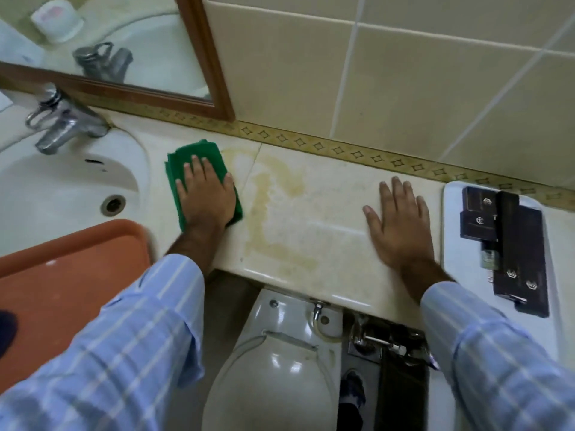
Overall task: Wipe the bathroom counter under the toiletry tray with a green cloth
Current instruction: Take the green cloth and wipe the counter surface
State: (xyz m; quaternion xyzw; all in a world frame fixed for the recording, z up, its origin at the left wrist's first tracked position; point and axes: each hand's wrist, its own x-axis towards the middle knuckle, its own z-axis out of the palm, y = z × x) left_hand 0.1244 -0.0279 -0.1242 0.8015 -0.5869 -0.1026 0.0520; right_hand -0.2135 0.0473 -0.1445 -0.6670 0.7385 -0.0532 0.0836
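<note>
Closest to us are our two striped sleeves, and between them, down low, the toilet [270, 368] sits under the counter edge. On our left an orange tray [62, 275] lies over the near side of the sink [62, 188]. A little farther out, our left hand [207, 197] lies flat on the green cloth [189, 154], fingers a bit spread, pushing the folded cloth down on the counter [326, 213] just beside the sink. The cloth is longer going away from us than it is wide. Our right hand [399, 222] is open too, palm down and fingers apart, holding nothing, just resting on the bare counter. Between our two hands is a yellow stain [273, 194] shaped like a box outline, and we think this is where the toiletry tray stood. The stain starts right at the cloth's right edge, so the left hand is the nearer one, and the next wipe probably needs to slide to the right, across the stain toward the right hand. Past the right hand, the white toiletry tray [451, 194] sits off to the side with dark boxes [510, 237] on it, near our wrist but not touching. Farthest away are the tap [62, 119], the mirror [124, 42] and the tiled wall [404, 73]. The stain looks not yet wiped.
</note>
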